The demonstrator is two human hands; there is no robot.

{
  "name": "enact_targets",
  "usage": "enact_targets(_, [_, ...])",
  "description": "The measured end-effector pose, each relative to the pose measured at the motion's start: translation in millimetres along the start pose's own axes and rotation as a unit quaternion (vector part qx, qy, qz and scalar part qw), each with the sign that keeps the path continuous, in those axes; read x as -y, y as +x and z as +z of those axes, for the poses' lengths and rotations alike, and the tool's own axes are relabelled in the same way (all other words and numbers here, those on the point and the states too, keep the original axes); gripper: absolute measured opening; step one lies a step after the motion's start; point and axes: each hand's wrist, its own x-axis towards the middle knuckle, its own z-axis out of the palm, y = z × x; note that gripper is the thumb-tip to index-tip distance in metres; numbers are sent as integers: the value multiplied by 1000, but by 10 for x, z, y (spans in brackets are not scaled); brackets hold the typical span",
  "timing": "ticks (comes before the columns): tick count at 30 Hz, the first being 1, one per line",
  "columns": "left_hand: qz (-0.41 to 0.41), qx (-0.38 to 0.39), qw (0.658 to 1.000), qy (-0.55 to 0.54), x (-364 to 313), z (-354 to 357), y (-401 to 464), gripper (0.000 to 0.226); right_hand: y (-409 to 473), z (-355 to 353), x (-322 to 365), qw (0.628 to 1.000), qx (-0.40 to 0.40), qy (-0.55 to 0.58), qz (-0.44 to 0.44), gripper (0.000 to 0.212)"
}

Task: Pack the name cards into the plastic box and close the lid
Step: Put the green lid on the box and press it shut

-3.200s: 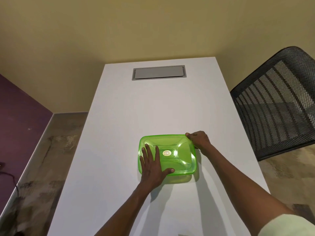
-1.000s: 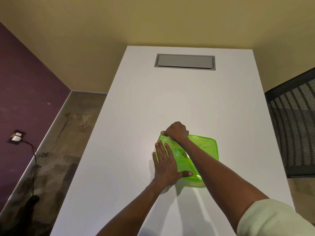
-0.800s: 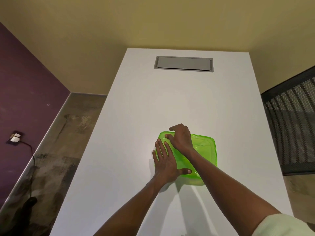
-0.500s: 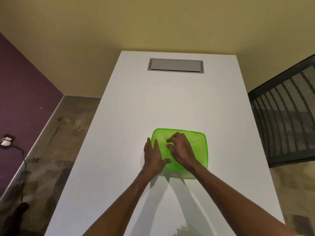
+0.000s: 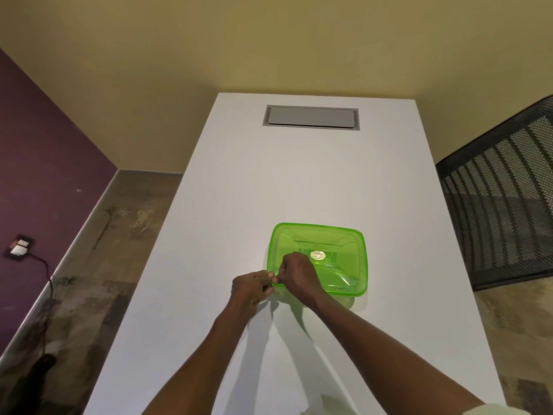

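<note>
Sealing the lid's near-left corner.
Left hand (image 5: 253,287) and right hand (image 5: 296,275) are pinching the green plastic box (image 5: 318,259) rim, fingers clamped, probably snapping it shut.

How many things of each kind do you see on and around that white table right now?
Green translucent plastic box with lid: 1
Hands, left and right, both at the box's near left corner: 2
White rectangular table: 1
Grey rectangular hatch set in the table top: 1
Black mesh chair: 1
Wall socket with black cable: 1
Total: 7
</note>
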Motion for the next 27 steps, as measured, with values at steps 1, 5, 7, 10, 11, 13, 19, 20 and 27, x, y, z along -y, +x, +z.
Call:
enact_targets(1, [3, 2, 1000, -2, 0, 8, -20, 18, -13, 1, 15, 999, -2, -33, -7, 12])
enact_targets(5, [36, -29, 999, 9, 8, 37, -86, 14, -50, 61, 77, 979, 13, -195, -54, 26])
enact_targets(7, [50, -52, 997, 33, 21, 63, -100, 11, -66, 96, 93, 972, 13, -228, -58, 24])
enact_targets(10, [68, -73, 994, 40, 34, 84, -105, 9, -44, 106, 85, 968, 11, -242, -64, 25])
enact_targets(11, [73, -75, 994, 36, 37, 90, -121, 9, -42, 99, 68, 969, 10, -237, -70, 24])
enact_targets(13, [87, -77, 992, 42, 53, 107, -144, 3, -47, 83, 23, 973, 9, -217, -84, 22])
enact_targets(19, [145, -103, 977, 120, 95, 133, -198, 10, -89, -68, -119, 996, 18, -52, -72, 6])
enact_targets(20, [165, -103, 970, 149, 91, 134, -211, 10, -114, -112, -165, 998, 7, -24, -63, 3])
enact_targets(27, [338, -155, 878, 301, 127, 273, -446, 46, -406, -459, -634, 995, -72, 72, -3, 12])
